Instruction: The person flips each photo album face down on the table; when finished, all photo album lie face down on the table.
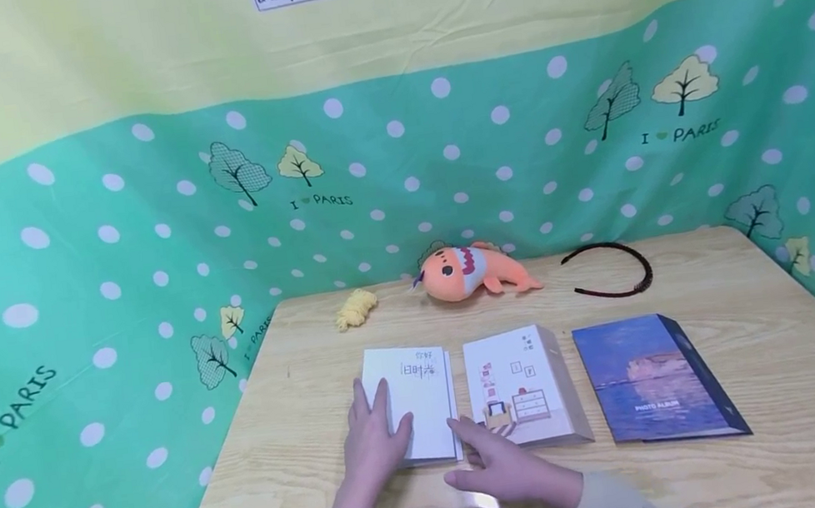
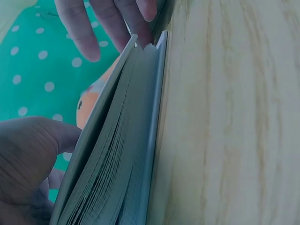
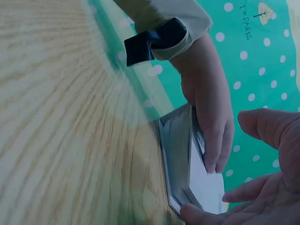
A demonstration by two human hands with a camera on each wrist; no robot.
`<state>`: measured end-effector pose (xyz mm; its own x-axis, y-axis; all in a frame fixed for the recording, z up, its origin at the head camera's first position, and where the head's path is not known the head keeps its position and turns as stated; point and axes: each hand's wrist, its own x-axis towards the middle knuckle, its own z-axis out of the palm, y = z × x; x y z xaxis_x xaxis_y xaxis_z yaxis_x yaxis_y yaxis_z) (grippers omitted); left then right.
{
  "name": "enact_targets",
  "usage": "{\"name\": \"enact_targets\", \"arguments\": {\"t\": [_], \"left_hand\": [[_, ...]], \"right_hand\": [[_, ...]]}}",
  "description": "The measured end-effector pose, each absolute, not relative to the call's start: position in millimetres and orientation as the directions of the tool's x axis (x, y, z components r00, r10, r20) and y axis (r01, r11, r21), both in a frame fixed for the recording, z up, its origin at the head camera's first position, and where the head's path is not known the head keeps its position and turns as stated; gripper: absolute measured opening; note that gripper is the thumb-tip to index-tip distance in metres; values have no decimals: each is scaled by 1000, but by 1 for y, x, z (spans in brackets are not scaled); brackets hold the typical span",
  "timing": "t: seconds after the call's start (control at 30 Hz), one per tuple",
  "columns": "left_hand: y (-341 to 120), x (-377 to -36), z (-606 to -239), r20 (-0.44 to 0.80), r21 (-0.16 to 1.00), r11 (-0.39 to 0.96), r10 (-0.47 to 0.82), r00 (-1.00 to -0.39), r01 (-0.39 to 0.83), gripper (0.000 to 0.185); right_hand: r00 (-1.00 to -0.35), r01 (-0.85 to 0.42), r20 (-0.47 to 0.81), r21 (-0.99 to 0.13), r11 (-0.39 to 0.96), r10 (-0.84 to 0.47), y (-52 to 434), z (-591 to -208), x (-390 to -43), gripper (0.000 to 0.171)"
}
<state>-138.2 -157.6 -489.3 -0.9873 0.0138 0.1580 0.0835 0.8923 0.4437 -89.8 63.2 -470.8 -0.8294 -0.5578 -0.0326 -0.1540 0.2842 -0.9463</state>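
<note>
A white notebook (image 1: pixel 424 403) with dark characters on its cover lies flat on the table in the head view. My left hand (image 1: pixel 377 446) rests on its left side, fingers extended and thumb over the cover. Just right of that notebook is my right hand (image 1: pixel 503 465), fingers loosely spread, its forefinger near the right edge. The page edges (image 2: pixel 112 154) show in the left wrist view, with a gap under the front cover. In the right wrist view, right-hand fingertips (image 3: pixel 201 214) meet the notebook's side; whether they press it I cannot tell.
A white illustrated book (image 1: pixel 518 367) and a blue photo album (image 1: pixel 652 385) lie to the right. Along the back are a yellow yarn bundle (image 1: pixel 357 308), an orange plush toy (image 1: pixel 473 272) and a dark headband (image 1: pixel 646 269). Green dotted cloth (image 1: pixel 382 165) hangs behind the wooden table (image 1: pixel 270 437).
</note>
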Motion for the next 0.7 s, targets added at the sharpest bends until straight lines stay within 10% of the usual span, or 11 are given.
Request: {"name": "enact_targets", "arguments": {"t": [0.7], "left_hand": [[-159,-141,-491,164,451,892,-40,-986,39,68]], "right_hand": [[-865,365,-232,-899,-241,-445,56,-474,-89,61]]}}
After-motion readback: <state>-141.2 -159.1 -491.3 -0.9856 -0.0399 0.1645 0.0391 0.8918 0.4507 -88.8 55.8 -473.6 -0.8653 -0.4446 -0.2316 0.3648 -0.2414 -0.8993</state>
